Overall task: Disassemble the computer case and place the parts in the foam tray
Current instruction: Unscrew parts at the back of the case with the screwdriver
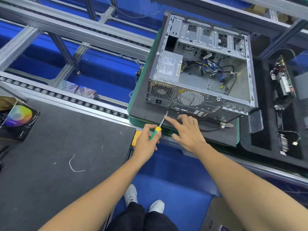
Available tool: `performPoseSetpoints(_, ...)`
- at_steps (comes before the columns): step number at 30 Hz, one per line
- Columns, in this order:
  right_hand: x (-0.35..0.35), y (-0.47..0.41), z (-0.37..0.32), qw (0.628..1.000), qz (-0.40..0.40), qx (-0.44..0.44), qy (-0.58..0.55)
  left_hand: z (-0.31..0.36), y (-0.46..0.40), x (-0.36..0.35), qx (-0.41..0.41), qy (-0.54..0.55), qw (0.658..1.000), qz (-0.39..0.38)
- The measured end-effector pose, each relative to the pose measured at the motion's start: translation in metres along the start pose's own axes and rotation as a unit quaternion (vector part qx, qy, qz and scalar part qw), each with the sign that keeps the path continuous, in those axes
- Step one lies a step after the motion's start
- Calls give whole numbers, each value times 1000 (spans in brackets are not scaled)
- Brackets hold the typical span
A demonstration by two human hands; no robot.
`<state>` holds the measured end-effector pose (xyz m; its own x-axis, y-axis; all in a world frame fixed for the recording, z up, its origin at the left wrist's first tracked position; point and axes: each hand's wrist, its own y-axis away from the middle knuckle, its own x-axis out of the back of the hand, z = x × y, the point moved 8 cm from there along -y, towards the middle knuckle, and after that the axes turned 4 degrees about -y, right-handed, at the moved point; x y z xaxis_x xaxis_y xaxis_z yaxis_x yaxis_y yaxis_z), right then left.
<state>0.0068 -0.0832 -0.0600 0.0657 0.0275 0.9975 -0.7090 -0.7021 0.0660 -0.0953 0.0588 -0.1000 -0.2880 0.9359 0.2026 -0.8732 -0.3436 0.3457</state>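
Note:
An open metal computer case [202, 64] lies on its side on a dark mat [143, 107], rear panel toward me. Inside it I see a grey power supply [168, 66] and loose cables [215, 69]. My left hand [146, 139] grips a yellow-and-green screwdriver [157, 129], its tip pointing up toward the case's lower rear corner, a small screw at the tip. My right hand [186, 132] is spread, its index finger touching the shaft near the tip. A black foam tray [260, 130] at the right holds a circuit board [283, 85] and other parts.
A clear plastic piece [255, 121] leans by the case's right corner. A black cable [215, 126] lies in front of the case. A boxed colourful fan [18, 117] sits at the left on a dark work mat [58, 164]. Roller rails and aluminium frames run behind.

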Motion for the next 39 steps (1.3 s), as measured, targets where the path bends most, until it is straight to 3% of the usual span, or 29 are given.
performPoseSetpoints(7, 0, -14, 14, 996, 5, -72, -53, 6, 1, 9, -39, -76, 996, -1)
performPoseSetpoints(15, 16, -2, 19, 986, 94, -123, -70, -3, 5, 28, -17, -35, 999, 21)
performPoseSetpoints(18, 49, -11, -2, 979, 189, -36, -66, -6, 6, 37, -24, -42, 998, 43)
performPoseSetpoints(21, 108, -34, -37, 942, 325, 74, -28, -8, 6, 43, -18, -49, 997, 65)
performPoseSetpoints(23, 150, -61, -52, 921, 371, 109, -39, -9, 5, 47, -10, -48, 995, 84)
performPoseSetpoints(26, 191, -115, -54, 938, 302, 126, -111, -8, 4, 50, 0, -31, 994, 105)
performPoseSetpoints(31, 157, -160, -31, 984, 29, 70, -163, -2, 1, 52, -6, -32, 992, 125)
performPoseSetpoints(39, 146, -165, -25, 983, 3, 57, -176, -2, -5, 47, -29, -45, 989, 140)
